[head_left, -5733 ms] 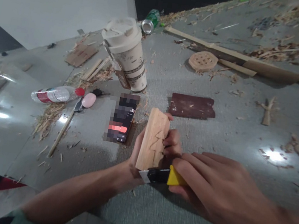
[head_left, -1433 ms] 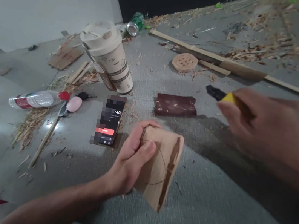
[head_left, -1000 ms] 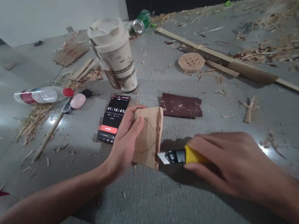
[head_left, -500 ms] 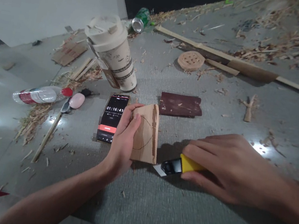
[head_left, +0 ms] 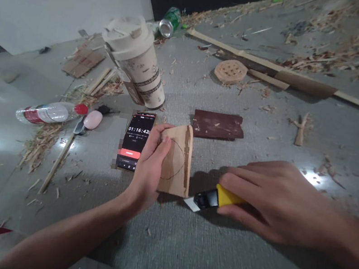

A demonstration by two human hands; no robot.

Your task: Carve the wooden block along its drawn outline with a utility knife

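Centre of the frame: the left hand (head_left: 148, 173) grips a wood block (head_left: 176, 161), fingers curled over its left edge and thumb laid on the face, holding it on the grey mat (head_left: 200, 257). A pencilled curve runs across the face of the block, and a dark strip of bark runs down its right side. Just right of the block, the right hand (head_left: 268, 197) is wrapped round a yellow knife (head_left: 212, 198), fingers pressed together along the handle. The bare blade tip points left, sitting at the block's lower right corner; touching or just shy of it, I cannot tell.

Immediately left of the block lies a phone (head_left: 135, 140), screen lit with a running timer, right beside the left hand's fingers. Above the block, a dark sheet of sandpaper (head_left: 218, 125) lies flat, near but apart. Up and left of centre stands a lidded paper cup (head_left: 136, 61), leaning in the view. Further left, a water bottle (head_left: 47, 111) lies on its side, red cap to the right, with a pink oval thing (head_left: 93, 119) just beside the cap. A thin stick (head_left: 57, 164) lies below them amid shavings.

Toward the top, a round wooden disc (head_left: 230, 71) with holes sits below a long wooden slat (head_left: 289, 75) that runs off to the right. A green can (head_left: 170, 17) lies on its side at the top centre. On the right, a small twig (head_left: 301, 127) lies alone, and chips are strewn across the upper right.
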